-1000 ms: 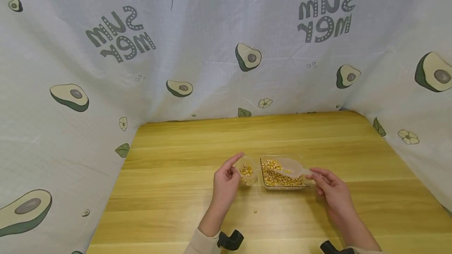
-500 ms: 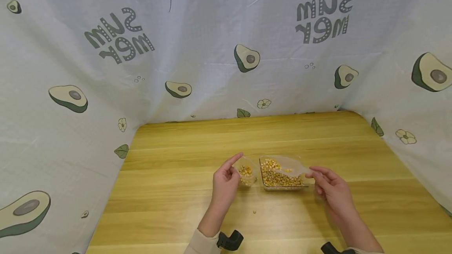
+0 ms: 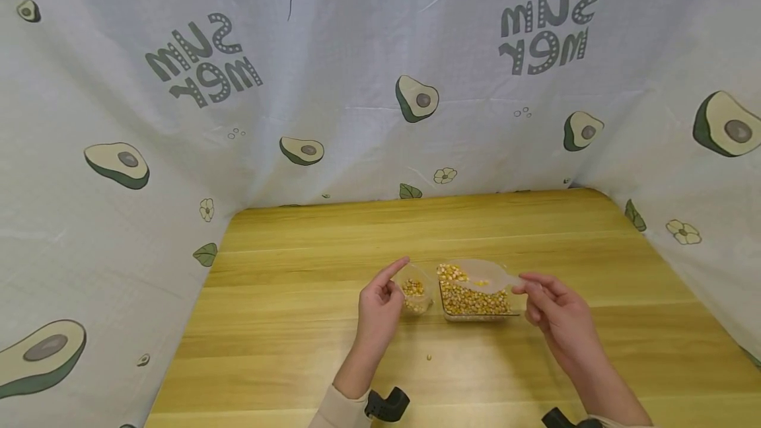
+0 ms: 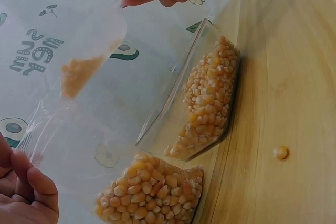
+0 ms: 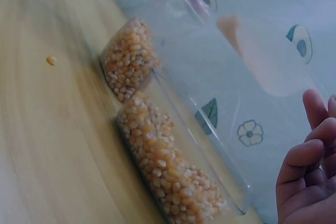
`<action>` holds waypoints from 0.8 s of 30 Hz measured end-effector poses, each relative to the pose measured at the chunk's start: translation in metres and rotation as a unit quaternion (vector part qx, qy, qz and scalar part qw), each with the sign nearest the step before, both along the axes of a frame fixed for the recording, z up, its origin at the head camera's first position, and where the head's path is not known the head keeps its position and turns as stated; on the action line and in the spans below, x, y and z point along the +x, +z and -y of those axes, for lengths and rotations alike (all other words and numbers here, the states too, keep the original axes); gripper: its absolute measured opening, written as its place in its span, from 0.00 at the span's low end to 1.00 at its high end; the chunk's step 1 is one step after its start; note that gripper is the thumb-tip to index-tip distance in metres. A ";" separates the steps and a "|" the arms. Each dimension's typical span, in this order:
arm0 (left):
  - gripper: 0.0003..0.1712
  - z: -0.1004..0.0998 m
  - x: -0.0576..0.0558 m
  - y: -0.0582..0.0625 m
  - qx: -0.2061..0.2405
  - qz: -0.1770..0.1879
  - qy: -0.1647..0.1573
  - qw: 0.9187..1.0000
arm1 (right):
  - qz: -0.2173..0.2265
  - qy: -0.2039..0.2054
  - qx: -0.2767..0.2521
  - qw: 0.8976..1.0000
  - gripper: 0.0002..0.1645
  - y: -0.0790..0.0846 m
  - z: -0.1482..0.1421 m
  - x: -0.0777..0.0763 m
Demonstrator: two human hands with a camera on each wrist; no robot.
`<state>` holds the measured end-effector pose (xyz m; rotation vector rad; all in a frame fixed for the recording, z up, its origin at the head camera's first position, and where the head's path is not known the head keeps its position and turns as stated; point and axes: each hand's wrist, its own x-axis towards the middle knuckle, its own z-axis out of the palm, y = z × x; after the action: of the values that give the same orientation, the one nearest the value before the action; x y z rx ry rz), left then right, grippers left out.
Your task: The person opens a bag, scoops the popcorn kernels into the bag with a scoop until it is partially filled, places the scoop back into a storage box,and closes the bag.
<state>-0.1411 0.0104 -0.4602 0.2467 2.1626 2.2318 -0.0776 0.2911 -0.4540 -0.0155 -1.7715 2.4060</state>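
Note:
My left hand (image 3: 380,306) grips the rim of a clear plastic bag (image 4: 152,195), keeping its mouth spread. Corn kernels fill the bag's bottom, which stands on the table. A translucent white scoop (image 3: 484,274) is pinched by its handle in my right hand (image 3: 561,316). Kernels heap toward the scoop's tip, and it hangs above a clear rectangular container (image 3: 475,318). In the left wrist view, the container holds a sloping layer of corn kernels (image 4: 210,95). Bag and container sit side by side, the bag on the left. The scoop tip is near the bag's mouth.
One loose kernel (image 3: 429,357) lies on the wooden table (image 3: 297,322) in front of the bag. A white curtain (image 3: 357,71) printed with avocados surrounds the table at the back and sides.
The scoop with its kernels has risen out of the container and shifted slightly left, my right hand rising with it. My left hand and the bag have stayed in place.

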 end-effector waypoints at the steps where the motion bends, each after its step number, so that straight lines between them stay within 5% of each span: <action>1: 0.31 0.000 0.000 0.000 0.000 0.000 -0.001 1.000 | -0.001 0.002 0.001 1.000 0.16 0.002 0.001 0.000; 15: 0.32 0.001 -0.001 -0.001 0.013 -0.006 -0.005 1.000 | -0.021 0.020 0.031 0.999 0.16 0.019 0.017 -0.005; 24: 0.32 0.002 0.000 0.000 0.006 -0.006 -0.002 1.000 | 0.009 -0.012 0.119 0.993 0.12 0.027 0.025 -0.008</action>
<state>-0.1406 0.0089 -0.4601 0.2664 2.1532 2.2485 -0.0860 0.2663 -0.4265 -0.0311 -2.0412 2.1683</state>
